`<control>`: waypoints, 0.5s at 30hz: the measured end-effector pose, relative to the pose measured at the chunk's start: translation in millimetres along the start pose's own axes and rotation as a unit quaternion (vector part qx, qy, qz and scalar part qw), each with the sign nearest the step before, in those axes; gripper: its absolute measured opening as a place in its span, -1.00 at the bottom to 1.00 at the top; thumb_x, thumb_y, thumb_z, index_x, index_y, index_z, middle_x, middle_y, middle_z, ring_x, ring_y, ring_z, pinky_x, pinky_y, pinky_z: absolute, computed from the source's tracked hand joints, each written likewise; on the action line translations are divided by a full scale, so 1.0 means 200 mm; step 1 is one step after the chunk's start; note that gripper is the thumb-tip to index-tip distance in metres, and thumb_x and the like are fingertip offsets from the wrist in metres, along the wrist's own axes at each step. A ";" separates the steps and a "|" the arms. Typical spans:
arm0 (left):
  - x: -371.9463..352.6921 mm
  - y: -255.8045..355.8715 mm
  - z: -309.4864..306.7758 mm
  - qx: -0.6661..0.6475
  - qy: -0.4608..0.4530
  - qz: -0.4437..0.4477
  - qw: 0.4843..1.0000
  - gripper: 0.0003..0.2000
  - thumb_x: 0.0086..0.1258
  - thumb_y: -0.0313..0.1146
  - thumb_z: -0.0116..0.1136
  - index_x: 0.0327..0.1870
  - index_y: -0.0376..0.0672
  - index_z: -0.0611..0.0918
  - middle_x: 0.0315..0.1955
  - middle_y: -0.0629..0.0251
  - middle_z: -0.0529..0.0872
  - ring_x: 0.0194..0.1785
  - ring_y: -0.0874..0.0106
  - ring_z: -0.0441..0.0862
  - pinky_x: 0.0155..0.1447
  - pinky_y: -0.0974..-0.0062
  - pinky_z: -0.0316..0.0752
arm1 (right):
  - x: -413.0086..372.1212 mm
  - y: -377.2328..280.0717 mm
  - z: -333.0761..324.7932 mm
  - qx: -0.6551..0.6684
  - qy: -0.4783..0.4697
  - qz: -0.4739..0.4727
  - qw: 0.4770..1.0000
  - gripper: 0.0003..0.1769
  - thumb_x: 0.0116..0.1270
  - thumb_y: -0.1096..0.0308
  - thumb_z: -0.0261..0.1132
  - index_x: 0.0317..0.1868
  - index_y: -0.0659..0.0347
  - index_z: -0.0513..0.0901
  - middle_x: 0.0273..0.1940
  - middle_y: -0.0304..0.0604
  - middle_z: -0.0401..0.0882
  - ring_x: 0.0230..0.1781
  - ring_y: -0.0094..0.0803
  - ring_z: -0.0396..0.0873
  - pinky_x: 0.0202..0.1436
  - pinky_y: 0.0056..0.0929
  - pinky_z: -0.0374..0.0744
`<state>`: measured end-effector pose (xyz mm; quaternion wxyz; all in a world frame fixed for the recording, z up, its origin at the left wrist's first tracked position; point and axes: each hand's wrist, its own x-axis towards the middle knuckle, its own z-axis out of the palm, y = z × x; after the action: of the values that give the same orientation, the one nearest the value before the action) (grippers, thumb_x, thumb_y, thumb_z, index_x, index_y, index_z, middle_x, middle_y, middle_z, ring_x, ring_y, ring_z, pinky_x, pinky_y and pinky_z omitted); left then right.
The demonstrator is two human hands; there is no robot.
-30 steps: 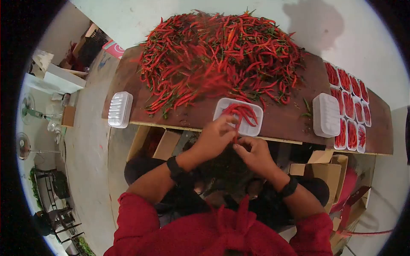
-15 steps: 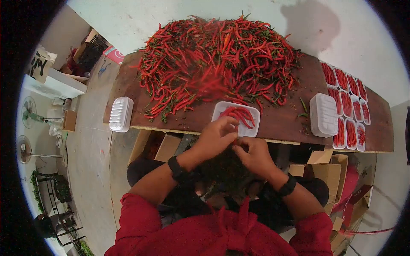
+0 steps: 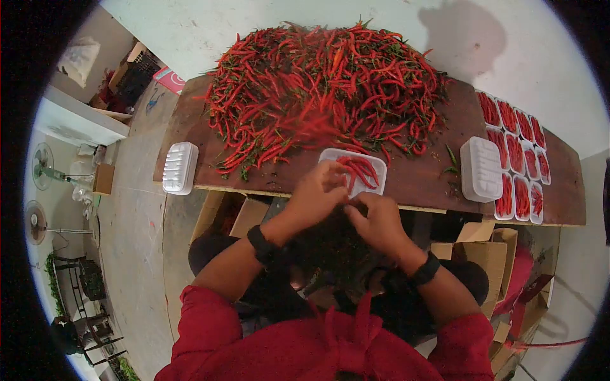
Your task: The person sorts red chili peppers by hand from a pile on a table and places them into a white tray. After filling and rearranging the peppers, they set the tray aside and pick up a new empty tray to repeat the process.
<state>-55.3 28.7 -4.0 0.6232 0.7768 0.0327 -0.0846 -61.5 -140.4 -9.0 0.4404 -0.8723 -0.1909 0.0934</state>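
Observation:
A white foam tray (image 3: pixel 379 160) sits at the table's front edge with several red chili peppers (image 3: pixel 359 169) in it. My left hand (image 3: pixel 316 195) is over the tray's near left corner, fingers curled and closed; whatever they hold is hidden. Just to its right, by the tray's near edge, my right hand (image 3: pixel 379 222) has thumb and fingers pinched together. I cannot make out what is in that pinch. Behind the tray spreads a large heap of red chilies with green stems (image 3: pixel 330 82), partly blurred near its front.
Stacked white trays stand left (image 3: pixel 180 168) and right (image 3: pixel 481 170) on the brown table (image 3: pixel 426 181). Several chili-filled trays (image 3: pixel 515 154) sit in rows at far right. Open cardboard boxes (image 3: pixel 489 257) are below the table. A wall (image 3: pixel 394 16) rises behind the heap.
Both hands have shifted slightly; the right hand rose a little toward the tray, and the fingertips parted slightly. The tray's chilies show more. At upper left, a pale thing in the background has changed place.

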 end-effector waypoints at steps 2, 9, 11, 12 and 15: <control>0.00 0.03 0.00 -0.015 0.003 -0.013 1.000 -0.64 0.12 -0.49 0.16 -0.01 -0.26 0.48 -0.21 0.17 0.64 -0.12 0.40 0.62 -0.07 0.45 0.52 | 0.00 0.01 0.00 -0.004 0.002 0.000 1.000 -0.75 0.16 0.23 0.27 -0.32 0.27 0.63 -0.38 0.09 0.62 -0.32 0.05 0.59 -0.22 -0.08 0.52; 0.05 0.00 -0.05 0.018 0.010 0.020 1.000 -0.61 0.15 -0.52 0.20 0.01 -0.30 0.41 -0.23 0.19 0.63 -0.19 0.48 0.61 -0.11 0.52 0.54 | 0.00 0.02 0.00 -0.032 0.001 0.006 0.999 -0.76 0.15 0.22 0.28 -0.31 0.24 0.63 -0.39 0.09 0.62 -0.34 0.04 0.59 -0.24 -0.08 0.53; 0.07 -0.01 -0.07 0.026 0.019 0.015 0.999 -0.63 0.15 -0.53 0.19 -0.01 -0.32 0.42 -0.27 0.20 0.64 -0.24 0.49 0.61 -0.15 0.54 0.54 | 0.00 0.03 0.00 -0.038 0.009 -0.004 0.999 -0.76 0.15 0.22 0.27 -0.32 0.24 0.63 -0.39 0.08 0.62 -0.35 0.04 0.59 -0.24 -0.08 0.53; 0.08 -0.02 -0.07 0.028 0.024 0.022 0.999 -0.65 0.16 -0.53 0.19 -0.02 -0.31 0.43 -0.31 0.22 0.65 -0.29 0.51 0.61 -0.19 0.56 0.53 | 0.00 0.03 0.00 -0.045 0.017 -0.014 0.999 -0.77 0.15 0.22 0.26 -0.33 0.23 0.63 -0.39 0.08 0.62 -0.35 0.04 0.59 -0.25 -0.08 0.53; 0.10 -0.01 -0.08 0.051 0.040 0.016 0.998 -0.68 0.17 -0.52 0.18 -0.04 -0.30 0.45 -0.35 0.24 0.65 -0.34 0.54 0.60 -0.27 0.57 0.52 | 0.01 0.02 -0.02 -0.033 0.017 -0.010 0.999 -0.77 0.16 0.22 0.25 -0.35 0.23 0.64 -0.38 0.07 0.62 -0.35 0.04 0.59 -0.25 -0.08 0.53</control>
<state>-35.6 43.3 -6.8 0.5819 0.8110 0.0409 -0.0449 -58.0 -145.0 -9.7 0.4151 -0.8861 -0.1946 0.0678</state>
